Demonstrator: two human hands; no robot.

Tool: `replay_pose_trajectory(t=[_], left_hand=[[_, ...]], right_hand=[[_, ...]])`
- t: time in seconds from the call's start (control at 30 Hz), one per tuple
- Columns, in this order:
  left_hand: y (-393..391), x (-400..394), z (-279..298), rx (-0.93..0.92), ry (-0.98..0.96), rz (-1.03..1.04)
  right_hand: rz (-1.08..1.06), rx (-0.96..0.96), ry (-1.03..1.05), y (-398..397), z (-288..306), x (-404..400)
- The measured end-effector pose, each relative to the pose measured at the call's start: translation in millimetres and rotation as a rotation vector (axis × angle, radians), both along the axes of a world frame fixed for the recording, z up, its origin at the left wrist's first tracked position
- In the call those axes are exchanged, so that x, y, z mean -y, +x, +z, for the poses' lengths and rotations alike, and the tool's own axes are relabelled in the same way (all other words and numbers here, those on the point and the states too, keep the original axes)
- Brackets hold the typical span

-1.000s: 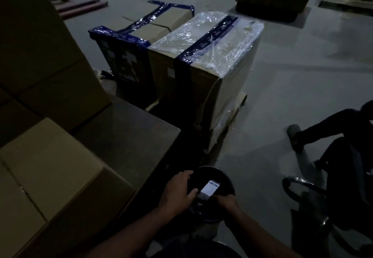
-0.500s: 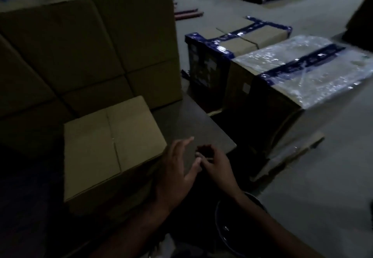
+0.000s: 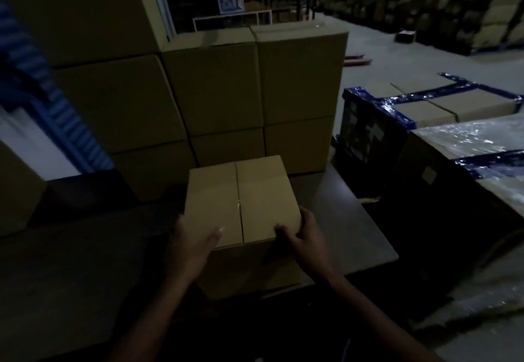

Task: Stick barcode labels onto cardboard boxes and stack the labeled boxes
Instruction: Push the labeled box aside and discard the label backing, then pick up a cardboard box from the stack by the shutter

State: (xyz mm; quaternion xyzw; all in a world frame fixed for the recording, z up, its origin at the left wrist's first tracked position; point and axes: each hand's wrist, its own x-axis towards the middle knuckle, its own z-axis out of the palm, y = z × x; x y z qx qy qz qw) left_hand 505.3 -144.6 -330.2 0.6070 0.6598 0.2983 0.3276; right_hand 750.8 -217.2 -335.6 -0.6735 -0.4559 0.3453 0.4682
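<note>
Gripping box (image 3: 241,200) at its near top corners: left hand (image 3: 192,241) on left corner, right hand (image 3: 304,237) curled round right one. Box sits on surface (image 3: 348,220), dead ahead, stack (image 3: 255,92) just behind. No label visible.

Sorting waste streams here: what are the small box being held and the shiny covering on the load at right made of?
Small box: matte brown cardboard, going by its flat dull faces and centre flap seam. Shiny covering: looks like clear plastic stretch film, wrinkled with glinting highlights, crossed by blue tape.
</note>
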Motion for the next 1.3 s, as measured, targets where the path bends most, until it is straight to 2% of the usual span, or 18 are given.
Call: replay_pose_trajectory(t=[0.07,0.2,0.4,0.63,0.9,1.07,1.2,1.3], left_hand=[[-6,10,-1,0.174,-0.029,0.007],[-13,25,11,0.258,0.020,0.029],[-20,40,84,0.498,0.308,0.001],[-30,39,178,0.776,0.552,-0.150],[-29,-21,275,0.764,0.853,-0.231],[-10,-86,323,0.808,0.882,-0.304],[3,-137,354,0.704,0.870,-0.365],[14,-172,376,0.568,0.903,-0.329]], right_hand=[[-0.034,-0.044,0.012,-4,-4,3],[-0.077,-0.061,0.111,-16,11,10],[-0.200,-0.155,0.393,-37,105,27],[-0.218,-0.135,0.644,-49,201,26],[-0.232,-0.082,0.833,-51,300,-16],[-0.250,-0.068,0.871,-33,351,-72],[-0.214,-0.101,0.892,-5,375,-129],[-0.202,-0.086,0.890,15,387,-174]])
